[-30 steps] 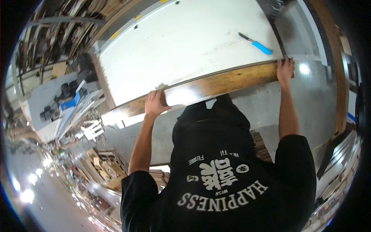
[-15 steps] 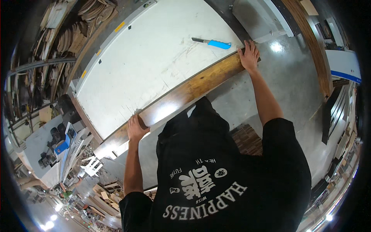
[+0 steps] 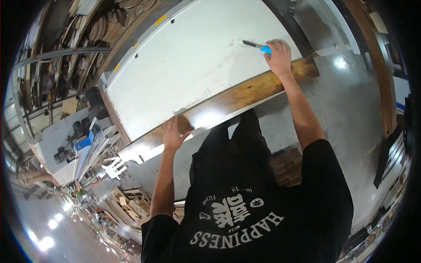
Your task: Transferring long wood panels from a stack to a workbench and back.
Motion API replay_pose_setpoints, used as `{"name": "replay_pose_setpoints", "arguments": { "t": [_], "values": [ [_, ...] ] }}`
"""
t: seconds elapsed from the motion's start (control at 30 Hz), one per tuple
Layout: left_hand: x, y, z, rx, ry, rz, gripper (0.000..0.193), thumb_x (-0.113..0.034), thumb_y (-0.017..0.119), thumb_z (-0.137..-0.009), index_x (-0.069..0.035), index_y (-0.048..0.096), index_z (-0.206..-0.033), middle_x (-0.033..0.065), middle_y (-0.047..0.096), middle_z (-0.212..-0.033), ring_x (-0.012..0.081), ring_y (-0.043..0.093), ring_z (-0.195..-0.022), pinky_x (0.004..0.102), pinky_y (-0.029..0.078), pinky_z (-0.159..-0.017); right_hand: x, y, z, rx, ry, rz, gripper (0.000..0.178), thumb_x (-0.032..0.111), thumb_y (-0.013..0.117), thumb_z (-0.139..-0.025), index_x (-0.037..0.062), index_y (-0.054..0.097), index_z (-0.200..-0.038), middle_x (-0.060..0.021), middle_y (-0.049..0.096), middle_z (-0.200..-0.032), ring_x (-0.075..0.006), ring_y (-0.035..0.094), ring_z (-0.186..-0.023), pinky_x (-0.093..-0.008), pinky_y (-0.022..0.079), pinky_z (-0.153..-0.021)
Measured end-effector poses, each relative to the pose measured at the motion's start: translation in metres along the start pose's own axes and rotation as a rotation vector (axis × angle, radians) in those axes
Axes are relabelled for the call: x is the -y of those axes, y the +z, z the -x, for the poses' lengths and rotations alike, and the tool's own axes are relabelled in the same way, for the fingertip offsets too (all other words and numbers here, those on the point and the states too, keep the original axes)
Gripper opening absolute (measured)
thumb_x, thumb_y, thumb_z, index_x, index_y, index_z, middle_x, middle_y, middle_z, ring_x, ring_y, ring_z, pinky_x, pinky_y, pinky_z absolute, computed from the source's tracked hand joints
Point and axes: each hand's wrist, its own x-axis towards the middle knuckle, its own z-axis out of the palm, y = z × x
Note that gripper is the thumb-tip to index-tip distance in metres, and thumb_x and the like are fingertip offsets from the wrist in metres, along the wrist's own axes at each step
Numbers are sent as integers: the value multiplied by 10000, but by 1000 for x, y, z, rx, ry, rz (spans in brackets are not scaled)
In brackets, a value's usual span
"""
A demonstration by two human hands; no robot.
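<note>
A long, glossy brown wooden board (image 3: 239, 97) lies along the near edge of a white worktop (image 3: 193, 57). On its left part my left hand (image 3: 174, 136) rests flat, fingers stretched out and thumb apart toward the right. My right hand (image 3: 279, 57) is above the worktop near the board's right end, its fingers curled over the blue handle of a utility knife (image 3: 265, 49). Most of that handle is hidden under the hand; the dark blade end (image 3: 251, 44) sticks out to the left.
Beyond the worktop's left side are racks of curved wooden pieces (image 3: 103, 26). At the left stands a machine with a blue part (image 3: 83, 143). A dark brown beam (image 3: 372, 57) runs along the right, over grey floor (image 3: 346, 92).
My right hand has left the board's right end and moved onto the utility knife's handle. My left hand stays on the board. The whole view has shifted a little.
</note>
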Motion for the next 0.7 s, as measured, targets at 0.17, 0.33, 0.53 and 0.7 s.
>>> {"name": "replay_pose_setpoints", "arguments": {
  "t": [0.17, 0.33, 0.53, 0.7],
  "values": [
    [-41, 4, 23, -96, -16, 318, 802, -449, 758, -930, -23, 463, -1542, 254, 602, -1419, 438, 568, -1310, 503, 474, -1096, 29, 1, -12, 157, 98, -10, 385, 188, 744, -911, 137, 675, -1286, -113, 663, -1203, -306, 599, -1199, -473, 433, -1069],
    [-58, 8, 59, -28, -195, 1193, 716, -242, 808, -940, -9, 468, -1526, 153, 704, -1303, 267, 691, -1171, 406, 547, -1001, 119, -17, 22, 175, 166, -754, 363, 208, 751, -949, 74, 659, -1274, -155, 702, -1164, -325, 668, -1057, -424, 534, -888],
    [-25, 14, 127, -350, -11, 1134, 1047, -238, 888, -837, -43, 250, -1644, 225, 532, -1496, 373, 590, -1299, 450, 484, -1092, 343, -43, 179, 935, 150, -1354, 283, 52, 731, -941, 37, 643, -1209, -24, 672, -1084, -135, 628, -1010, -311, 517, -903],
    [53, 55, 209, -509, -42, 1164, 738, -112, 725, -925, -22, 385, -1574, 259, 671, -1257, 434, 671, -1132, 458, 527, -998, 498, -39, 302, 1188, 3, -1262, 293, 41, 745, -936, 38, 611, -1196, -36, 675, -1109, -138, 650, -1038, -311, 514, -945]
  ]
}}
